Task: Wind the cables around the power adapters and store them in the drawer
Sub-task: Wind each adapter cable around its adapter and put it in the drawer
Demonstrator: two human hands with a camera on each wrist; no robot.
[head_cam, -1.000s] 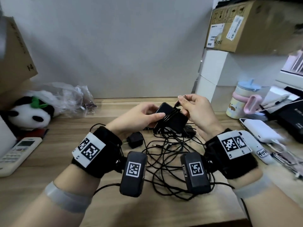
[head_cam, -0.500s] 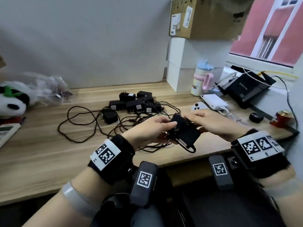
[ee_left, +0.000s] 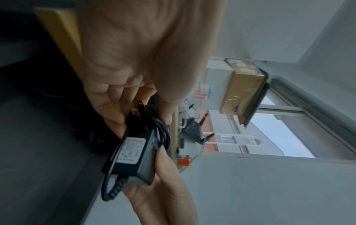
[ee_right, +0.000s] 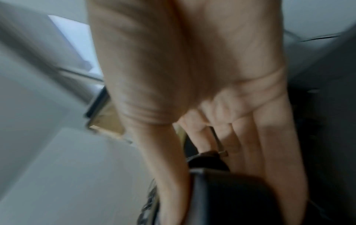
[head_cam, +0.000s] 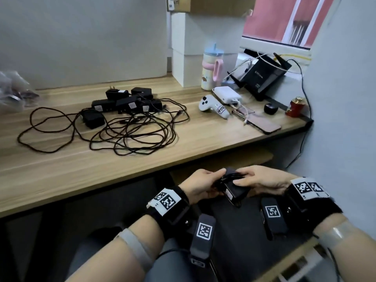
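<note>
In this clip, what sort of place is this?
Probably a home or office desk by a window: a wooden desk with a router, a game controller and piled power adapters.

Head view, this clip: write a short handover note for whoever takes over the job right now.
Left hand: grips one end of the wound adapter, prongs by its fingers.
Right hand: grips the other end; both hold it below the desk edge, over the lap.
Done: this adapter's cable is wrapped around its body.
Drawer: not clearly in view, so find it first and drop this one in.
Left: the pile of adapters at the back of the desk, their tangled cables spread loose in front, all unwound.
</note>
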